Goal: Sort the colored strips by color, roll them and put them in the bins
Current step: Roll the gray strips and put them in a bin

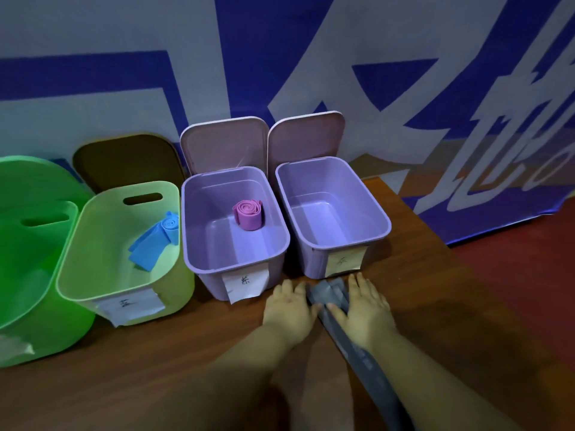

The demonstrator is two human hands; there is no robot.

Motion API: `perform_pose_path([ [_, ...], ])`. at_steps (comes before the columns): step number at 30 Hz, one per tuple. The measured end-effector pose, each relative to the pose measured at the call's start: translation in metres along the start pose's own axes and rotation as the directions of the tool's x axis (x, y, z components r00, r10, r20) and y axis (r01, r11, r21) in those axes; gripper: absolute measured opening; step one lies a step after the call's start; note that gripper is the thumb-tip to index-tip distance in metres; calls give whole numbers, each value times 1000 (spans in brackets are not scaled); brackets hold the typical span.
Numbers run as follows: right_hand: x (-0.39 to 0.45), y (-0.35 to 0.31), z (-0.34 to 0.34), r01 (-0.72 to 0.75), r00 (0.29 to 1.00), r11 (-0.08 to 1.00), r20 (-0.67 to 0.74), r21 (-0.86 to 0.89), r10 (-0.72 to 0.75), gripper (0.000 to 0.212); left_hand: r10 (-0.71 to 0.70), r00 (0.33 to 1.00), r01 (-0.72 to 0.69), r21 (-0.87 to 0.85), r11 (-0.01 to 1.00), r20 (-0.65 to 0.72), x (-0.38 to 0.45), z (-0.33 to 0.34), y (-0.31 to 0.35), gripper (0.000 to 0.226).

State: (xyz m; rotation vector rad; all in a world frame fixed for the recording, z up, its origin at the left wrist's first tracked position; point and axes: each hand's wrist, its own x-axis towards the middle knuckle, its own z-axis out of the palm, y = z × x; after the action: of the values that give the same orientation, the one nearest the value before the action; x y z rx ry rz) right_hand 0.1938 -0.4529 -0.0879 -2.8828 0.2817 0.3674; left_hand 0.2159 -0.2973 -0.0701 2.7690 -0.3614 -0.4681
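**Both hands at the folded end of a grey strip**

A brown wooden surface (155, 368) carries four bins in a row against a blue-and-white banner (280, 57). From the left stand a bright green bin (28, 306), a pale green bin (102, 244) holding a partly unrolled blue strip (155, 241), a purple bin (199, 219) holding a rolled pink strip (248, 214), and a second purple bin (378, 213). In front of that last bin lies a grey strip (351, 340), its far end folded over. The left hand (291, 309) and right hand (362, 306) flank that end, fingers lying nearly flat, each thumb touching the fold.
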Motion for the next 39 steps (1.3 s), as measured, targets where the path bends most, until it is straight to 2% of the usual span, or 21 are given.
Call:
perform_pose_path([
  [3, 8, 1, 9, -27, 999, 998, -37, 49, 29, 82, -25, 999, 24, -30, 999, -35, 14, 8, 2, 54],
  [6, 5, 0, 17, 51, 985, 977, -171, 206, -15, 77, -29, 997, 23, -86, 996, -74, 20, 16, 4, 46],
  [9, 6, 6, 19, 104, 971, 905, -241, 411, -2, 41, -52, 994, 28, -222, 975, -100, 20, 21, 7, 40],
  [10, 5, 6, 16, 101, 971, 870, -240, 483, 20, 32, -59, 992, 26, -274, 961, -114, 20, 22, 7, 37],
  [13, -1, 1, 8, 72, 984, 781, -174, 621, 48, 34, -49, 987, -27, -459, 888, -153, 18, 23, 7, 21],
  [16, -12, -6, 4, 90, 977, 694, -197, 714, 76, 34, -43, 991, -57, -683, 729, -129, 10, 20, 4, 17],
  [20, -35, -22, -9, 154, 957, 615, -272, 773, 102, 36, -111, 990, -45, -934, 354, -90, -11, 11, -6, 26],
  [23, -59, -38, -16, 193, 951, 541, -292, 819, 103, 38, -99, 994, -30, -991, 129, -43, -34, 2, -14, 35],
  [25, -76, -48, -16, 212, 954, 496, -289, 842, 84, 40, -70, 997, -33, -999, 9, -33, -57, -2, -19, 30],
  [31, -129, -86, 3, 340, 929, 442, -370, 830, -20, 35, -99, 991, -109, -968, -227, -88, -132, -4, -47, 28],
  [34, -153, -109, 24, 398, 908, 432, -415, 809, -59, 37, -160, 973, -195, -959, -206, -163, -168, 8, -66, 17],
  [39, -212, -133, 63, 506, 857, 414, -494, 756, -146, 40, -264, 930, -307, -934, -181, -254, -231, 40, -94, 19],
])
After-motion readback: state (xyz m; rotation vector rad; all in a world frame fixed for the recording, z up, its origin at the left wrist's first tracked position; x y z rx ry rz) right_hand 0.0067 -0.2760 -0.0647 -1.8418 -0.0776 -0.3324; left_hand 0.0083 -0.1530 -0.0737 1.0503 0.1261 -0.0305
